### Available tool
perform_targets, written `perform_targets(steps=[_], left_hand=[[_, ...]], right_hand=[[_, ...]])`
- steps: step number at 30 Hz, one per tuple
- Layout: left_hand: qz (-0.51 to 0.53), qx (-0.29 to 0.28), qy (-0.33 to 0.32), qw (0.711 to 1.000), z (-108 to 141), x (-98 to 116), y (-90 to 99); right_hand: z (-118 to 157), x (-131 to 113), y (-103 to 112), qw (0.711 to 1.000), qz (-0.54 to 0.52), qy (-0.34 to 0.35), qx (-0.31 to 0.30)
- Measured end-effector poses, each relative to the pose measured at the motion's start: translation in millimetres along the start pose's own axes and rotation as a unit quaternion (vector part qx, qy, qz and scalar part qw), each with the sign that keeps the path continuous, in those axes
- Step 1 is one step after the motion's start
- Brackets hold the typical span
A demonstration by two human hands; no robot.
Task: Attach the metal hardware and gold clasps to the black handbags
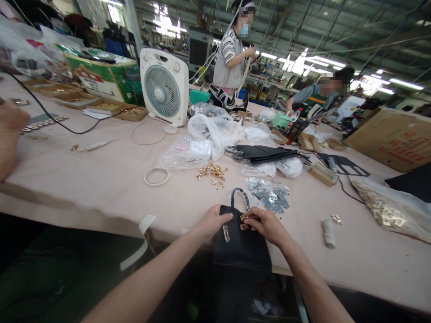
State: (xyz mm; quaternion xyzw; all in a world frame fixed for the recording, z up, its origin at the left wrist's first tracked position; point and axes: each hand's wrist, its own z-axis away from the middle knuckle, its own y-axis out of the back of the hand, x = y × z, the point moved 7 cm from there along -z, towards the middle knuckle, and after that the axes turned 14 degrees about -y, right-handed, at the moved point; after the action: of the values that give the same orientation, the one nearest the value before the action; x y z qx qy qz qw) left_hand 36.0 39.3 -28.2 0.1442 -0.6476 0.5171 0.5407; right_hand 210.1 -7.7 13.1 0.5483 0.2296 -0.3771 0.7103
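Observation:
A black handbag (244,251) lies partly over the table's front edge, its looped handle (239,193) wrapped in clear film. My left hand (215,220) grips the bag's upper left side, thumb on top. Below that thumb, a gold metal fitting (226,233) sits on the black panel. At the bag's upper right, my right hand (264,222) pinches a small gold hardware piece (244,225) against the panel. Beyond the bag lie a heap of gold fittings (213,171) and a pile of flat silver plates (271,195).
A box fan (164,87) stands at the back left near a roll of tape (156,176). Black bag parts (262,153) lie mid-table. A grey cylinder (328,233) is at right, by a bag of gold pieces (387,211). Another person's hand (10,134) is far left; two people work behind.

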Motion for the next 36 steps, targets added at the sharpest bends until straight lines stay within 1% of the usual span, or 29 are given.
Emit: perform_targets(steps=[3, 7, 11, 15, 18, 21, 23, 27, 31, 34, 36], left_hand=[[-0.007, 0.006, -0.006, 1.0, -0.4, -1.3, 2.5], [-0.01, 0.015, -0.014, 1.0, -1.9, -1.5, 4.7], [-0.012, 0.007, -0.017, 1.0, -1.1, -0.2, 3.1], [-0.054, 0.005, -0.035, 0.998, 1.2, 2.1, 4.5], [-0.07, 0.001, -0.042, 0.997, 0.5, 0.4, 6.0], [-0.061, -0.004, -0.032, 0.998, -2.5, -4.5, 7.4], [-0.061, -0.014, -0.024, 0.998, -4.8, -6.9, 7.7], [-0.068, -0.025, -0.015, 0.997, -6.2, -7.6, 8.4], [-0.039, -0.023, -0.004, 0.999, -3.3, -6.5, 5.9], [-0.007, -0.021, 0.005, 1.0, -0.9, -5.7, 1.8], [0.008, -0.02, 0.013, 1.0, -0.1, -5.7, -0.5]], right_hand=[[-5.6, 4.3, 0.0, 1.0, -0.002, -0.015, 0.002], [-12.0, 0.4, 0.6, 0.999, 0.024, -0.028, -0.011], [-12.9, -5.5, 3.0, 0.997, 0.072, -0.014, -0.01], [-10.0, -5.4, 2.6, 0.999, 0.044, 0.003, -0.024], [-4.7, -11.9, 1.8, 0.996, 0.076, 0.042, -0.002], [4.3, -21.9, -3.4, 0.985, 0.14, 0.093, 0.028], [10.1, -23.9, -7.4, 0.978, 0.169, 0.108, 0.053], [16.9, -16.3, -10.9, 0.974, 0.171, 0.1, 0.111], [20.4, -11.3, -13.1, 0.971, 0.169, 0.098, 0.137], [23.9, -16.0, -19.0, 0.957, 0.233, 0.095, 0.143], [26.3, -21.0, -25.3, 0.939, 0.3, 0.089, 0.143]])
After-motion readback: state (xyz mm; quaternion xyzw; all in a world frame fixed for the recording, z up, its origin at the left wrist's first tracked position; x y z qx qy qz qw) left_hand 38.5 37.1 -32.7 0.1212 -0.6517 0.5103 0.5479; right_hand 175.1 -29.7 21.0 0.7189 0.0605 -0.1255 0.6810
